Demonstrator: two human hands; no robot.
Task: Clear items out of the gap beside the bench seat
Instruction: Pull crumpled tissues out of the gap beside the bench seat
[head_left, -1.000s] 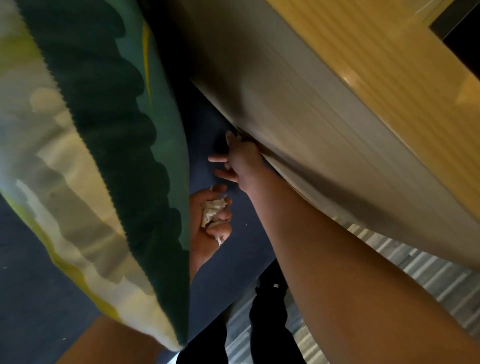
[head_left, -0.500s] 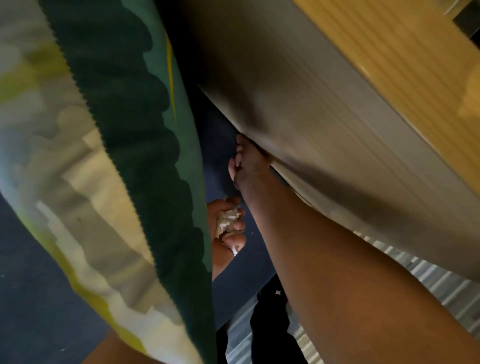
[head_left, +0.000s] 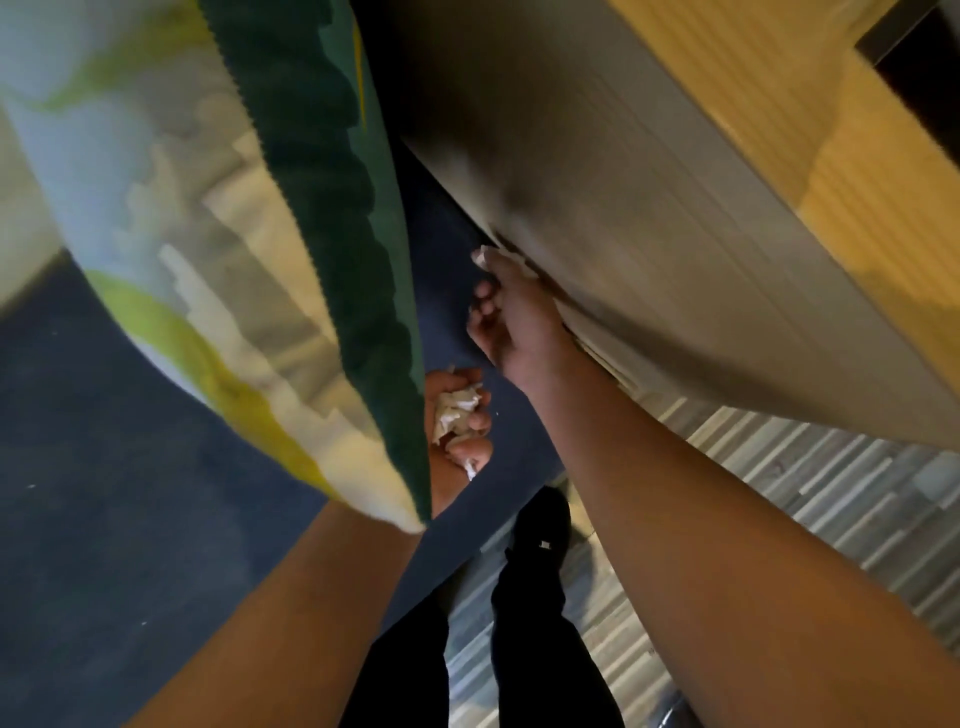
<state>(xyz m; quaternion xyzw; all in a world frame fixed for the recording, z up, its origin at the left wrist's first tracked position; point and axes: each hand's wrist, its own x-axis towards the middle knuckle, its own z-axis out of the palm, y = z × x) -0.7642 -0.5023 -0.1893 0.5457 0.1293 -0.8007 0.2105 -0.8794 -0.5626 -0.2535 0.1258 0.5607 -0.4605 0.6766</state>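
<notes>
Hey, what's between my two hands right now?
In the head view, only bare dark blue seat lies between the left hand, which holds crumpled paper, and the right hand.

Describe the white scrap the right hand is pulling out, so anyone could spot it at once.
Follow the pale panel down to its lower edge above the dark blue seat. The white scrap sits at the right hand fingertips, a single flat piece, unlike the crumpled wad in the left hand.

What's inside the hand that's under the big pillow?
The left hand holds crumpled white paper scraps. The pillow covers part of the palm, so anything more there is hidden.
</notes>
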